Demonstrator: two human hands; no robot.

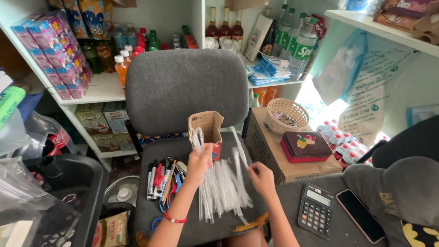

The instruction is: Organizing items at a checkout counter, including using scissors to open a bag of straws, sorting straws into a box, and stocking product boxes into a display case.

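Observation:
My left hand (200,161) is closed around a bunch of clear wrapped drinking straws (197,139), lifting them beside a small torn cardboard box (206,126) that stands on the grey office chair seat (146,208). My right hand (261,177) pinches one thin straw from a loose pile of clear straws (225,187) spread over the seat. A red bracelet circles my left wrist.
Pens, markers and scissors (163,179) lie left of the pile. A calculator (316,210) and phone (360,215) rest on the dark desk at right. A carton (270,148) carries a wicker basket (286,115) and red tin (305,146). Shelves of bottles and cartons stand behind.

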